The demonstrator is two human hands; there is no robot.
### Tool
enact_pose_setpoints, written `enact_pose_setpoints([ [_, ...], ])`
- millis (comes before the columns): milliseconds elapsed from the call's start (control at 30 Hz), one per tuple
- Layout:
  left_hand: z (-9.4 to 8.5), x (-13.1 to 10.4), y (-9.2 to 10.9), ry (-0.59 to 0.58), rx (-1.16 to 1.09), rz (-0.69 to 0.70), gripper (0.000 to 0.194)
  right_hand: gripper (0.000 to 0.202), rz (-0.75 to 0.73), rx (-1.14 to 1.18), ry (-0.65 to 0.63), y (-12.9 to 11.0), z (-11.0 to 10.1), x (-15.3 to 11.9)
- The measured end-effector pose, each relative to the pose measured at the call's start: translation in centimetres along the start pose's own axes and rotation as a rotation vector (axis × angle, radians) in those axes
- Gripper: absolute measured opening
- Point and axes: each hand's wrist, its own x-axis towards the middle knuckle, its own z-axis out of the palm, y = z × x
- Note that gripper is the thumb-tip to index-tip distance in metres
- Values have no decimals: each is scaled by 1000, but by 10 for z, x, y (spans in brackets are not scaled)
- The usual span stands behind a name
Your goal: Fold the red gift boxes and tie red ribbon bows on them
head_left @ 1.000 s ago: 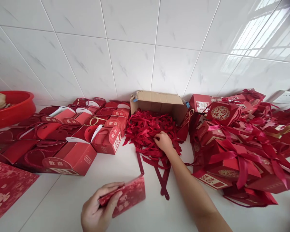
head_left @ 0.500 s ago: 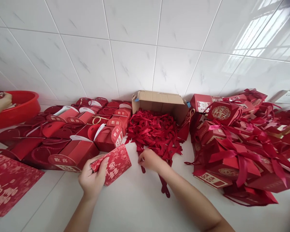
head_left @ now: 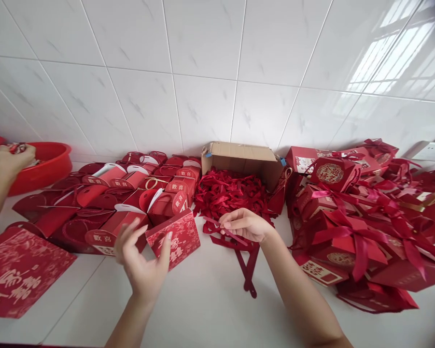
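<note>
A red patterned box (head_left: 179, 238) with pale lettering is at the centre left, tilted. My left hand (head_left: 141, 261) is beside its left side, fingers spread and thumb against its front face. Just right of it, my right hand (head_left: 244, 224) pinches a thin red ribbon strip (head_left: 231, 234) in front of the ribbon heap. The heap of dark red ribbons (head_left: 231, 193) spills out of an open cardboard box (head_left: 242, 151) by the wall. Two strips (head_left: 249, 275) trail from the heap onto the white surface.
Rows of red boxes (head_left: 108, 217) stand left; ribbon-tied boxes (head_left: 347, 237) are piled right. A larger red patterned bag (head_left: 18, 278) lies at the near left. Another person's hand (head_left: 12, 162) holds something small over a red basin (head_left: 50, 166). A tiled wall is behind.
My left hand has loosened and spread its fingers at the box. My right hand has moved right and now lifts a ribbon strip. The other person's hand has come further into view.
</note>
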Motion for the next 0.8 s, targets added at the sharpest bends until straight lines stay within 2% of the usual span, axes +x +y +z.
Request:
enact_pose_setpoints([
  [33, -3, 0, 10, 30, 43, 92, 52, 38, -22, 37, -27, -6, 2, -5],
  [67, -6, 0, 21, 11, 46, 167, 52, 34, -46, 74, -63, -10, 5, -10],
  [133, -11, -1, 43, -146, -56, 266, 58, 24, -92, 149, -166, -16, 12, -18],
  [200, -12, 0, 60, -321, -207, 220, 63, 17, -130, 213, -280, -18, 18, -23],
  [233, -12, 1, 67, -400, -292, 157, 58, 15, -139, 235, -328, -19, 21, -25],
  [300, -12, 5, 74, -514, -478, 33, 36, 14, -139, 268, -396, -19, 25, -27],
  [367, -14, 9, 76, -554, -627, -30, 20, 14, -128, 314, -435, -19, 28, -28],
  [467, -21, 14, 76, -557, -718, -56, 19, 12, -154, 399, -373, -20, 28, -29],
  [567, -32, 15, 77, -681, -701, -120, 18, 12, -218, 456, -287, -21, 29, -30],
  [667, -39, 16, 82, -807, -651, -181, 18, 14, -250, 450, -258, -22, 34, -32],
  [800, -39, 20, 91, -815, -534, -199, 16, 15, -298, 379, -209, -22, 44, -38],
])
